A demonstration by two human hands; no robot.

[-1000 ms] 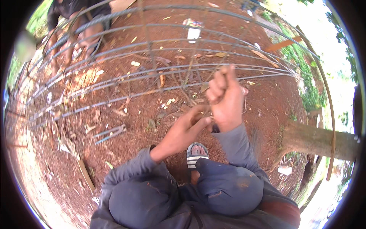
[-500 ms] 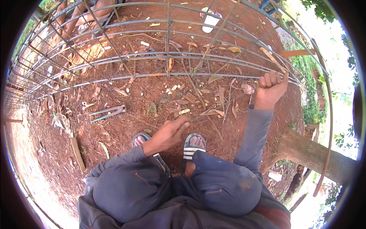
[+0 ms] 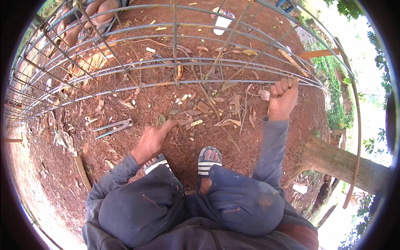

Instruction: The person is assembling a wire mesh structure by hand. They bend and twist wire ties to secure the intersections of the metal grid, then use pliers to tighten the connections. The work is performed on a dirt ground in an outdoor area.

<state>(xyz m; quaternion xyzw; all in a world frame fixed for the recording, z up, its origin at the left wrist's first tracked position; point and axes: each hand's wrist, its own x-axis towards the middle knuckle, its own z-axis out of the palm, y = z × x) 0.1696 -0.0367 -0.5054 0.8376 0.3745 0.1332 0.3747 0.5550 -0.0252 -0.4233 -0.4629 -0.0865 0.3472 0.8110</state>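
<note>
A long cage of steel reinforcing bars (image 3: 174, 37) arches across the scene ahead of me. My right hand (image 3: 283, 100) is closed in a fist by the cage's lowest bars at the right; what it grips, if anything, is hidden. Low over the soil, my left hand (image 3: 151, 139) is curled with thumb and forefinger together toward the right. Thin strands seem to lie by its fingertips, too fine to name. A pair of pincers (image 3: 113, 127) with bluish handles rests on the ground to the left of that hand, apart from it.
Dry leaves, twigs and pale scraps litter the red soil (image 3: 187, 143). A tree trunk (image 3: 337, 160) leans in at the right, beside a thin curved stick (image 3: 356, 166). Beyond the cage stand a white container (image 3: 223, 24) and another person's bare legs (image 3: 93, 21).
My left hand has moved left, away from my right foot and toward the pincers. My right hand stays in a fist by the bars. The whole view has shifted slightly.
</note>
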